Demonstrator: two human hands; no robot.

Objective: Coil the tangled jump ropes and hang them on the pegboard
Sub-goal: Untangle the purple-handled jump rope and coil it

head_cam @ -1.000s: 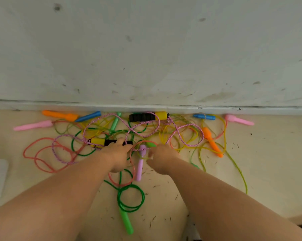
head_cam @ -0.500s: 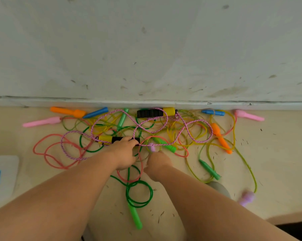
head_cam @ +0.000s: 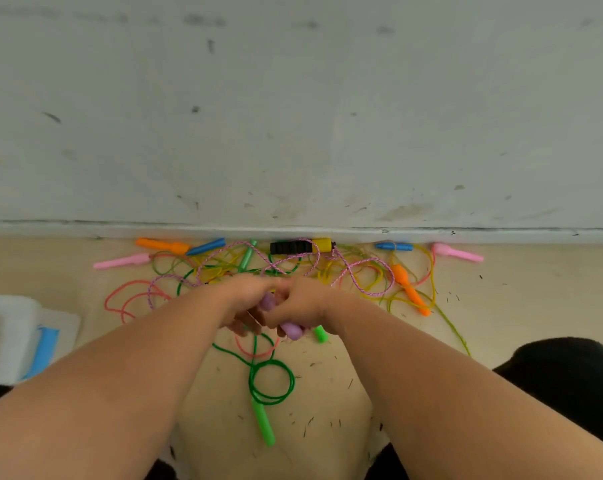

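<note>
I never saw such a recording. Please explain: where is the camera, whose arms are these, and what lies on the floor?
No machine: a person works with bare hands. One camera, worn on the head, looks forward and down, so both arms enter from below. On the beige floor, against the grey wall, lies a tangle of thin coloured jump ropes with plastic handles; a green rope with a green handle lies nearest. The left hand and right hand meet over the tangle. The right hand grips a lilac plastic handle; whether the left holds the second lilac handle, I cannot tell.
</note>
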